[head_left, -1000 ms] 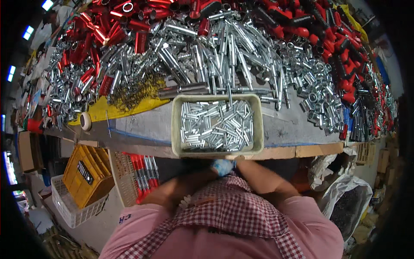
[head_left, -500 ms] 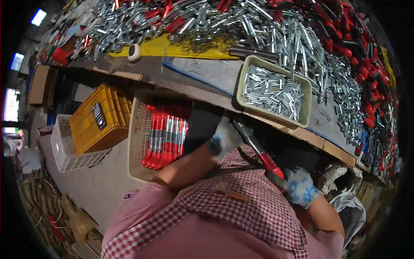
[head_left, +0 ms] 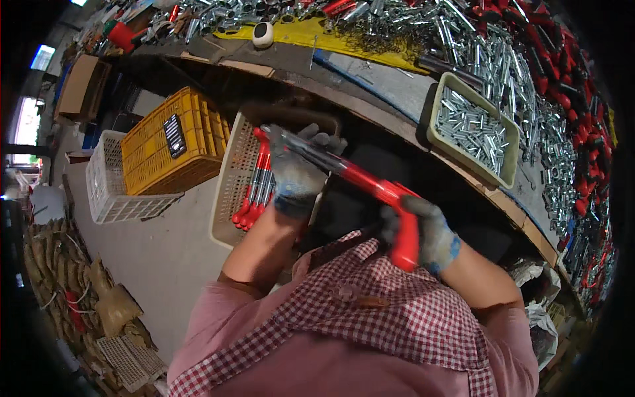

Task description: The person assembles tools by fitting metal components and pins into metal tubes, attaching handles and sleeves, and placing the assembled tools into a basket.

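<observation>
With gloved hands I hold a long tool that has a red body, a bent red grip and a dark metal shaft, slanting up to the left. My left hand is around the shaft near its far end, fingers curled and slightly blurred. Closed on the red part by the bent grip is my right hand. Beneath and behind my left hand stands a beige plastic basket with several similar red-and-silver tools lying side by side; my left hand and forearm hide part of them.
A workbench runs across the top, heaped with metal parts and red handles. On it sits a beige tray of short metal pins. Left of the basket, a yellow crate rests in a white crate. Bundled sacking lies lower left.
Both hands have lifted the tool and brought it left; its shaft end is now over the basket. The bent red grip has come into sight. My view has shifted too.
</observation>
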Demonstrator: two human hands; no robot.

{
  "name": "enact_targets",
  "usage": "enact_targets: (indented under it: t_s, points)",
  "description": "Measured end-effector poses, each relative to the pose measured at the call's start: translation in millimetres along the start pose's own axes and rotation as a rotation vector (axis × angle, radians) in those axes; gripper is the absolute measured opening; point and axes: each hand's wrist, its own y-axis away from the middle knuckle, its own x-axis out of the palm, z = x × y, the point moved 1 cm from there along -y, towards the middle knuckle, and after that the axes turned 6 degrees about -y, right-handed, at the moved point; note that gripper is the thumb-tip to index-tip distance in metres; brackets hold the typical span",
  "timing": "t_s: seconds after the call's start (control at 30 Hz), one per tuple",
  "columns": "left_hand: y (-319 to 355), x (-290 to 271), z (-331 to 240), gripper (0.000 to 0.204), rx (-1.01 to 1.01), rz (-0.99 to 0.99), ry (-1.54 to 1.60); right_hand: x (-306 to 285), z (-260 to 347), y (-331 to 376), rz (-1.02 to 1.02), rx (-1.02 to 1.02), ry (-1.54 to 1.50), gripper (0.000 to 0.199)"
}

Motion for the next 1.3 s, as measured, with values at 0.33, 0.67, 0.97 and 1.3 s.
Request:
enact_targets:
  t_s: [0.33,0.67,0.97,1.3]
  points:
    - [53,-155,-92,0.04,-0.952,-0.13,-1.157,-16,-30,-62,0.258,-0.203,1.05,0.038]
    - [-4,-369,-158,0.063,-1.14,0.192,-2.703,-72,-9,-13,-0.224,-0.379,0.688,0.032]
    - [19,-365,-99,0.065,-0.731,0.59,-2.94,-67,-7,-16,-0.347,-0.399,0.968,0.043]
    - [127,-422,-164,0.056,-0.607,0.213,-2.855,-24,17,34,-0.209,-0.452,1.405,0.045]
